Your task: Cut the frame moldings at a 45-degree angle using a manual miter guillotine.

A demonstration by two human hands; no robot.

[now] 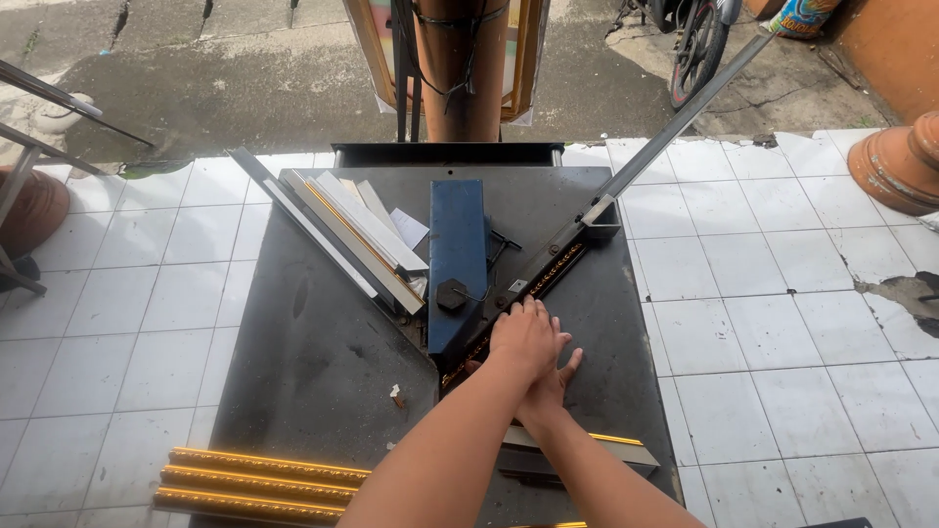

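A dark metal cutting table carries a blue upright block with a black knob and two angled guide rails. A dark moulding strip with gold ornament lies along the right rail. My left hand lies flat on top of my right hand, both pressing down on the strip's near end just right of the blue block. Fingers are spread; neither hand grasps anything.
White and cream moulding strips lie along the left rail. Three gold strips rest at the near left edge. A long grey bar sticks out toward the far right. White tiled floor, clay pots, a wooden post.
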